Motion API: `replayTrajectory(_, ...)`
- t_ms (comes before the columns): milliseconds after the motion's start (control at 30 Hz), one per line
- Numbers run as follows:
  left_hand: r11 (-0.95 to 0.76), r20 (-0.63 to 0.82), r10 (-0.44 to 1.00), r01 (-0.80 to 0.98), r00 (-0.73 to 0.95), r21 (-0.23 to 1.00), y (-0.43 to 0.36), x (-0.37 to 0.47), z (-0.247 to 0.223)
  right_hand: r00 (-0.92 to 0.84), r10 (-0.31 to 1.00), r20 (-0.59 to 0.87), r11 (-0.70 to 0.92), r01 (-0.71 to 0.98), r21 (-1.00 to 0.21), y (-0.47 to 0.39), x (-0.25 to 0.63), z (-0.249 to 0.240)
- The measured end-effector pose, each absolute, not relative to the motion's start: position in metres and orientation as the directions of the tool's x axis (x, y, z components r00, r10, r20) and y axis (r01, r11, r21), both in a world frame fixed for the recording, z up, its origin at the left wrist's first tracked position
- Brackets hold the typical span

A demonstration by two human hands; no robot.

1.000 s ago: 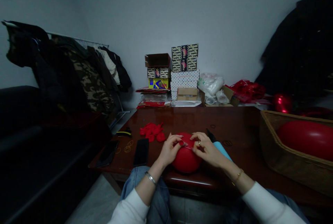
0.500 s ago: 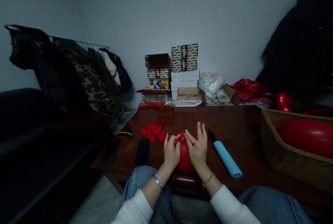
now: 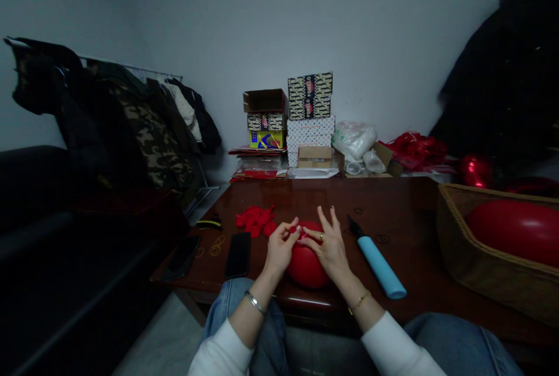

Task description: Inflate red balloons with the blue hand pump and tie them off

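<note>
An inflated red balloon (image 3: 308,265) rests at the table's near edge, between my hands. My left hand (image 3: 280,246) pinches the balloon's neck between thumb and forefinger. From the other side, my right hand (image 3: 329,251) grips the neck with thumb and forefinger, its other fingers raised and spread. Whether the neck is knotted I cannot make out. Left of the hands lies a pile of flat red balloons (image 3: 255,220). To the right is a light-blue hand pump (image 3: 381,267) with a black nozzle.
A phone (image 3: 238,255), a second dark phone-like slab (image 3: 181,258) and yellow rubber bands (image 3: 216,245) lie to the left, near a black-and-yellow tool (image 3: 209,223). A wicker basket (image 3: 454,236) holding a large red balloon (image 3: 519,227) stands right. Stacked boxes (image 3: 310,131) line the back.
My hands have moved apart at the wrists, the left one shifting left. More of the balloon shows between them, and its neck has come slightly left.
</note>
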State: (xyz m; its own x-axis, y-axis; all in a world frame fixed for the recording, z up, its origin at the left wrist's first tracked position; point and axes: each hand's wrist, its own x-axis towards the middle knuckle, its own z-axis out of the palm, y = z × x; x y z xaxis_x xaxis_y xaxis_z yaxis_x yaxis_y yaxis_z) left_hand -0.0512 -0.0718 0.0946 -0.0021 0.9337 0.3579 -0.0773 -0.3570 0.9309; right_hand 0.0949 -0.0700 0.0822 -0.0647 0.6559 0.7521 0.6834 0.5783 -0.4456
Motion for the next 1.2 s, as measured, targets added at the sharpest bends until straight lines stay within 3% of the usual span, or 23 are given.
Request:
replayTrajectory(300, -0.328, 0.351, 0.924, -0.157, 0.151, 0.932, -0.076, -0.052, 0.097, -0.203, 0.64, 0.741, 0.609, 0.722, -0.328, -0.073, 0.094, 0.093)
replayTrajectory(400, -0.475, 0.477, 0.878, -0.053, 0.037, 0.879, -0.081, -0.054, 0.102, -0.163, 0.63, 0.759, 0.598, 0.726, -0.34, -0.074, 0.09, 0.092)
replayTrajectory(500, -0.655, 0.699, 0.71, 0.283, -0.088, 0.701, -0.087, -0.061, 0.109, -0.098, 0.623, 0.776, 0.571, 0.734, -0.366, -0.074, 0.088, 0.09)
replayTrajectory(567, -0.687, 0.798, 0.601, 0.54, 0.045, 0.486, -0.091, -0.065, 0.111, -0.066, 0.617, 0.784, 0.558, 0.74, -0.377, -0.074, 0.087, 0.089)
replayTrajectory(633, -0.679, 0.823, 0.54, 0.667, 0.174, 0.305, -0.094, -0.067, 0.112, -0.048, 0.607, 0.793, 0.553, 0.742, -0.378, -0.074, 0.087, 0.088)
replayTrajectory(733, -0.644, 0.81, 0.524, 0.744, 0.263, 0.175, -0.096, -0.066, 0.111, -0.046, 0.592, 0.804, 0.555, 0.747, -0.366, -0.074, 0.086, 0.087)
replayTrajectory(867, -0.615, 0.764, 0.572, 0.772, 0.298, 0.159, -0.095, -0.064, 0.11, -0.058, 0.573, 0.818, 0.553, 0.764, -0.333, -0.076, 0.085, 0.086)
replayTrajectory(1200, -0.536, 0.639, 0.727, 0.789, 0.252, 0.299, -0.089, -0.066, 0.103, -0.135, 0.473, 0.871, 0.601, 0.772, -0.207, -0.079, 0.082, 0.089)
